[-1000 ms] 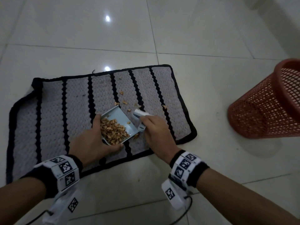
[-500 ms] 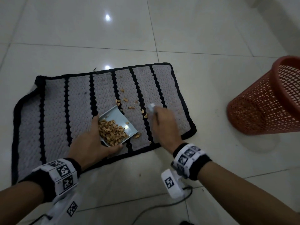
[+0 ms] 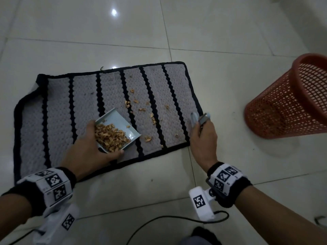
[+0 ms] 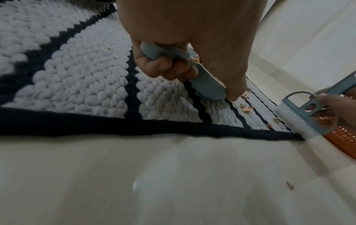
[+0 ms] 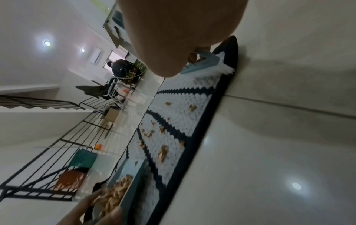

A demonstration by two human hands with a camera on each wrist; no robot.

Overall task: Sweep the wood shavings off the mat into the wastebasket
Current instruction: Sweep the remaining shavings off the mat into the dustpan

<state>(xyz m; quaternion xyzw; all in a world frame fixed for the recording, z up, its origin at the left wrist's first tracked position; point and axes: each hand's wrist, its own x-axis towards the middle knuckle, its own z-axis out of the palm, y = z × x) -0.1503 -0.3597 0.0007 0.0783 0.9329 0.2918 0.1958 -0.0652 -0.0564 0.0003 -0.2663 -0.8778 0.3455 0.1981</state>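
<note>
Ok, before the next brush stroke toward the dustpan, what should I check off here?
1. Left hand grips the dustpan: ok.
2. Dustpan's open edge rests on the mat, facing the loose wood shavings: ok.
3. Right hand holds the brush: ok.
4. Brush bristles sit at the mat's right edge, beyond the scattered shavings, ready to sweep them toward the dustpan: ok.
5. Mat free of shavings: not ok, several still lie between brush and dustpan.
6. Wastebasket within reach for emptying: cannot tell; it stands on the floor to the right of the mat.
</note>
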